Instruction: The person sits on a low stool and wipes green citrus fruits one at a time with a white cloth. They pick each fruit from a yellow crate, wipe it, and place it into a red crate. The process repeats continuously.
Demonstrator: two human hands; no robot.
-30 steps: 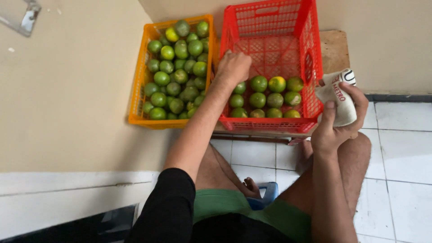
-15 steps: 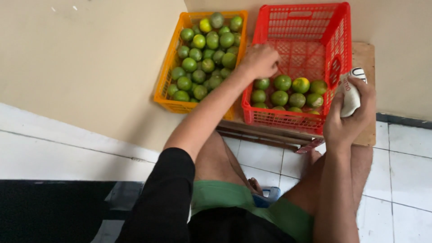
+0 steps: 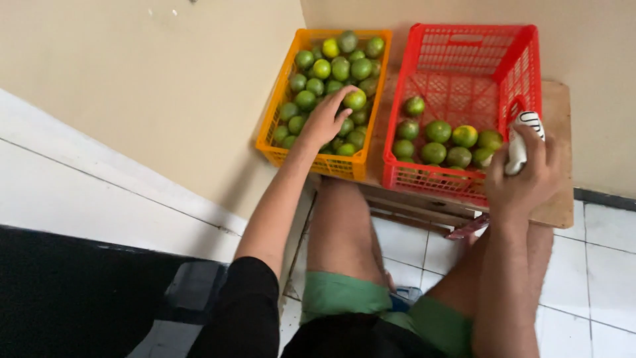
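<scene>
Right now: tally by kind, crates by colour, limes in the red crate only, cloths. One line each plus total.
Orange crate: 1, packed with limes, left hand reaching in
Red crate: 1
Limes in the red crate: 8 visible, more may be hidden behind the front wall
White cloth: 1, gripped in the right hand
Total: 11

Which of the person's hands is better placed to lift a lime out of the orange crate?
Left. The left hand already rests on the limes in the orange crate, while the right hand holds a white cloth.
</scene>
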